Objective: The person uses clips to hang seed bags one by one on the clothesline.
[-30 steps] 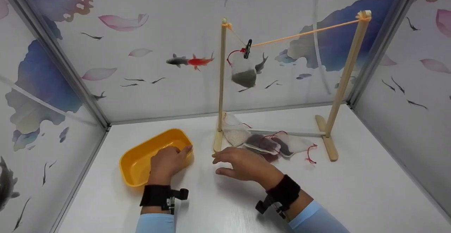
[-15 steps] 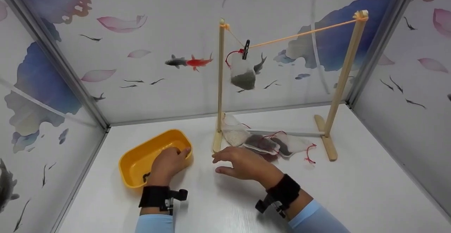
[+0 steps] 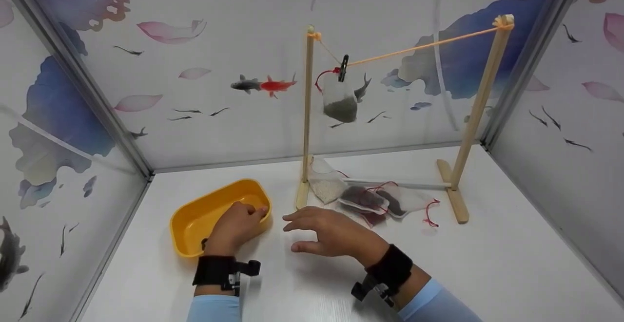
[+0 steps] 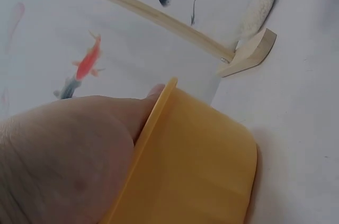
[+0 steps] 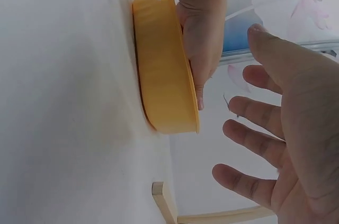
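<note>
My left hand [image 3: 235, 227] reaches down into a yellow plastic tub [image 3: 192, 224] at the left of the table, its thumb near the right-hand rim. Its fingertips are hidden inside, and I cannot tell whether they hold anything. A small black object [image 3: 204, 244] shows in the tub beside that wrist. To the tub's right, my right hand [image 3: 331, 232] hovers with spread, loosely bent fingers and nothing in them. The right wrist view shows the same bare fingers apart from the tub [image 5: 164, 65]. Filled mesh pouches [image 3: 363, 200] with red drawstrings lie beyond the right hand.
Behind the pouches stands a wooden frame [image 3: 308, 117] with an orange cord [image 3: 414, 47] strung between its posts. From the cord a black clip [image 3: 343, 67] suspends a pouch of green contents [image 3: 341, 109]. A white rod [image 3: 419, 184] joins the frame's feet. Printed panels enclose the table.
My right hand has shifted left and slightly nearer to me. The tub has slid a little to the right, with my left hand still in it. The black object beside the left wrist has come into view.
</note>
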The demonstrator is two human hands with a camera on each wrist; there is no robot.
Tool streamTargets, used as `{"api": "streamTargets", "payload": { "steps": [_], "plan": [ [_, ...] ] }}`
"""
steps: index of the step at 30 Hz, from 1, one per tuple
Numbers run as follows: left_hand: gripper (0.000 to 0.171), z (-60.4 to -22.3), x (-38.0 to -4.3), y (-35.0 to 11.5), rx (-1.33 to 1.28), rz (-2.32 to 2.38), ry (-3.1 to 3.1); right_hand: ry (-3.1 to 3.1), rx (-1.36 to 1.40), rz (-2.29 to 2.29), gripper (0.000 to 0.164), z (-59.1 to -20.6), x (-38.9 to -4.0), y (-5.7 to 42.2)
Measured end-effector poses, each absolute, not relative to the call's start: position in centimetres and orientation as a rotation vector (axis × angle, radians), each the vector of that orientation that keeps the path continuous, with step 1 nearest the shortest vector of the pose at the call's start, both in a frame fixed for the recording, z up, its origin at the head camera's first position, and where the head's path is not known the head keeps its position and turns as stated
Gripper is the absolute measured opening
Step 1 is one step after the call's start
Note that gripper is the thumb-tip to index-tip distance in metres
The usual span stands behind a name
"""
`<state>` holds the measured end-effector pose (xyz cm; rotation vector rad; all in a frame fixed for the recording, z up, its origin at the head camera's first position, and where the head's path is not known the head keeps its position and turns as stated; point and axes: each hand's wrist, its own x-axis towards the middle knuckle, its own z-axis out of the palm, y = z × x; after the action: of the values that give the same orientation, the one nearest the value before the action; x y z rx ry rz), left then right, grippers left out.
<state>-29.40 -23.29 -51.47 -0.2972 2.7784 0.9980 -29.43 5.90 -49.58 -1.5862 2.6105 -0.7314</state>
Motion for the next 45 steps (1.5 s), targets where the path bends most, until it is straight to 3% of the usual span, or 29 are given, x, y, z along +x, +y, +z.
{"api": "streamTargets", "payload": {
  "steps": [9, 19, 24, 29, 37, 45],
  "plan": [
    [0.051, -51.6, -29.8, -23.3, -0.310, 0.924, 2.830, 2.603, -1.626, -0.633, 0.046, -49.2, -28.5, 5.2],
    [0.032, -51.2, -30.1, -23.7, -0.344, 1.057, 2.876, 2.622, -1.612, -0.649, 0.043, -48.6, -28.3, 5.3],
    [0.004, -50.8, -29.9, -24.0, -0.339, 1.241, 2.858, 2.620, -1.612, -0.681, 0.044, -48.4, -28.4, 5.6],
    [0.013, -49.4, -29.9, -23.3, -0.275, 1.428, 2.887, 2.721, -1.594, -0.747, 0.043, -48.1, -28.9, 6.1],
    [0.011, -45.2, -28.4, -17.8, 0.173, 1.666, 2.978, 3.007, -1.335, -1.081, 0.035, -46.5, -29.7, 8.2],
    [0.012, -44.0, -26.5, -14.0, 0.777, 1.682, 3.033, 2.733, -1.122, -1.395, 0.036, -44.7, -29.8, 9.9]
  ]
}}
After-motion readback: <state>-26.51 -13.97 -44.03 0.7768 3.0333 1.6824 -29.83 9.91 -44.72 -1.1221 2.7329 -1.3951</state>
